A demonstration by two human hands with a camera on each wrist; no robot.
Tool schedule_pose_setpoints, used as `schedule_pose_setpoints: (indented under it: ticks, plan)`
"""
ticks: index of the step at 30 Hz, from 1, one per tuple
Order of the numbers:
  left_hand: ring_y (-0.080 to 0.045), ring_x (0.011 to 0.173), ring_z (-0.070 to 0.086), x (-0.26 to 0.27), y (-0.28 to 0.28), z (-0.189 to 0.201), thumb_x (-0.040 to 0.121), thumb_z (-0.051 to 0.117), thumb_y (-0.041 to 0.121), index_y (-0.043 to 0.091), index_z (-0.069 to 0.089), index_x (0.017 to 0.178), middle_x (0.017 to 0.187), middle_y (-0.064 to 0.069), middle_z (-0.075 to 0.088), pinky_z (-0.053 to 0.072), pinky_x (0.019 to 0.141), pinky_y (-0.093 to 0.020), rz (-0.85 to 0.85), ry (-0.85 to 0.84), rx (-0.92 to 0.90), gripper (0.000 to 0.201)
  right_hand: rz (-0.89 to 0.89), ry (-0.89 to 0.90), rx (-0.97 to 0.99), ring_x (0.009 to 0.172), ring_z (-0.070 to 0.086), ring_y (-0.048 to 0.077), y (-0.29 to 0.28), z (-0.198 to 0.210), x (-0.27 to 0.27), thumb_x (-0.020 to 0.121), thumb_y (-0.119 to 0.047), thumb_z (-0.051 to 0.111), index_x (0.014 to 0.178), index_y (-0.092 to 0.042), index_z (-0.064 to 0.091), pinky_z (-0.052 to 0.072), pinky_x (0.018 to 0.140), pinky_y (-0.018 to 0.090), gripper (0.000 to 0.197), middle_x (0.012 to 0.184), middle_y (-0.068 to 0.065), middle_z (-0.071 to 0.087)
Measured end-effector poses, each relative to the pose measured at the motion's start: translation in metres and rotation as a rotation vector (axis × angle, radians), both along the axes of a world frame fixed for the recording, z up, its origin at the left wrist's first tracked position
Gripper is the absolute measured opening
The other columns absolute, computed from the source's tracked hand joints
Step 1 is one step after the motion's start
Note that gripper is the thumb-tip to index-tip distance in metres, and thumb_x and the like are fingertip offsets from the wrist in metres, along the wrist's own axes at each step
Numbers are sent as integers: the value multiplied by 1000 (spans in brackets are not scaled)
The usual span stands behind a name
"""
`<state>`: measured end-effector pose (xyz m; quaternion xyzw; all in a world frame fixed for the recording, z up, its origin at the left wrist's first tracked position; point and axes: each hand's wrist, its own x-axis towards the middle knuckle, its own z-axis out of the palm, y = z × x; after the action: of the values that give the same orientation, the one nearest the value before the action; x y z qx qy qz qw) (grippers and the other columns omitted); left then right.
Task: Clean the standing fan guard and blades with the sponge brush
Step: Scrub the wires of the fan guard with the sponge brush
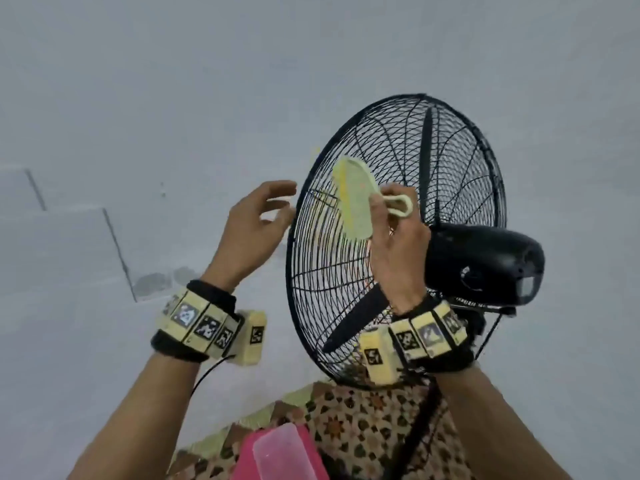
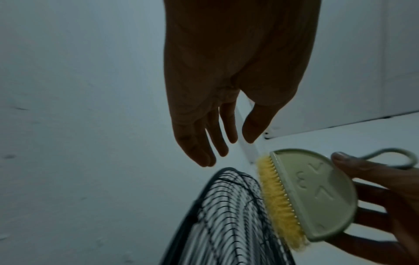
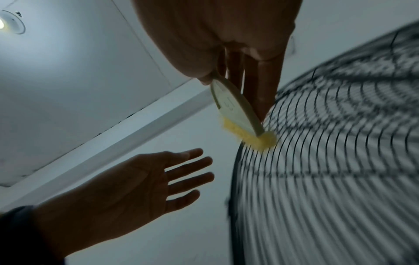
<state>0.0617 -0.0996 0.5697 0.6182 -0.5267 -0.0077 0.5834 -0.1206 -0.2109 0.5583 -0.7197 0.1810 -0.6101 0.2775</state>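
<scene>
A black standing fan fills the right of the head view, its wire guard [image 1: 346, 271] round the dark blades [image 1: 425, 157] and its motor housing [image 1: 485, 261] behind. My right hand [image 1: 394, 233] grips a pale green half-round sponge brush [image 1: 356, 199] with a loop handle and yellow sponge edge [image 2: 276, 202]. The sponge [image 3: 251, 138] touches the guard wires [image 3: 317, 161] near the rim. My left hand [image 1: 256, 223] hovers open just left of the guard rim [image 2: 226, 170], fingers spread [image 3: 188, 177] and holding nothing.
A pink tub with a clear lid [image 1: 284, 452] sits below on a patterned cloth [image 1: 363, 427]. A plain white wall [image 1: 173, 98] lies behind the fan, and a ceiling light [image 3: 4, 23] shows in the right wrist view.
</scene>
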Motion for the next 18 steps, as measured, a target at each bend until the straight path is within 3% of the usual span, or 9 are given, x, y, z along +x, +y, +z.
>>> schedule_pose_setpoints:
  ticks: [2, 5, 7, 10, 12, 14, 18]
  plan:
    - [-1, 121, 58, -16, -30, 27, 101, 66, 20, 25, 63, 136, 136, 12, 63, 51, 97, -20, 13, -129, 17, 35, -98, 4, -58, 73, 62, -17, -33, 31, -18, 110, -26, 47, 117, -8, 52, 46, 48, 7, 20, 92, -10, 61]
    - [-13, 133, 51, -32, -78, 66, 99, 67, 21, 19, 59, 143, 146, 0, 56, 41, 115, -34, 68, -311, 70, 44, -232, 49, -130, 58, 55, -6, -77, 73, -32, 111, -25, 43, 120, 1, 50, 38, 44, 5, 29, 92, 2, 59]
    - [-21, 140, 46, -40, -109, 85, 98, 67, 22, 17, 56, 145, 152, -5, 51, 35, 120, -38, 106, -381, 120, 49, -321, 76, -154, 60, 51, -3, -102, 98, -34, 111, -25, 44, 122, 3, 50, 36, 44, 4, 31, 90, 4, 60]
    - [-26, 147, 37, -45, -151, 104, 95, 69, 26, 18, 51, 150, 160, -6, 42, 32, 122, -49, 161, -432, 204, 58, -401, 133, -173, 67, 62, 19, -136, 131, -34, 111, -28, 42, 130, -1, 50, 34, 42, 5, 34, 93, 9, 66]
    - [-30, 152, 29, -44, -174, 108, 95, 69, 34, 19, 44, 155, 165, -9, 33, 28, 122, -52, 244, -463, 275, 66, -423, 182, -192, 73, 66, 24, -157, 147, -31, 111, -30, 40, 131, -5, 52, 34, 44, 6, 34, 100, 14, 71]
    - [-35, 154, 23, -41, -189, 106, 94, 70, 46, 20, 33, 160, 169, -12, 25, 23, 123, -57, 322, -465, 349, 80, -453, 229, -201, 75, 68, 26, -174, 158, -28, 111, -34, 39, 132, -10, 53, 41, 50, 15, 34, 102, 16, 73]
    - [-43, 147, 33, -34, -205, 94, 85, 70, 71, 12, 13, 164, 164, -19, 29, 32, 115, -59, 410, -428, 427, 114, -570, 332, -220, 86, 67, 34, -203, 175, -17, 111, -37, 39, 136, -12, 53, 38, 63, 28, 38, 100, 19, 71]
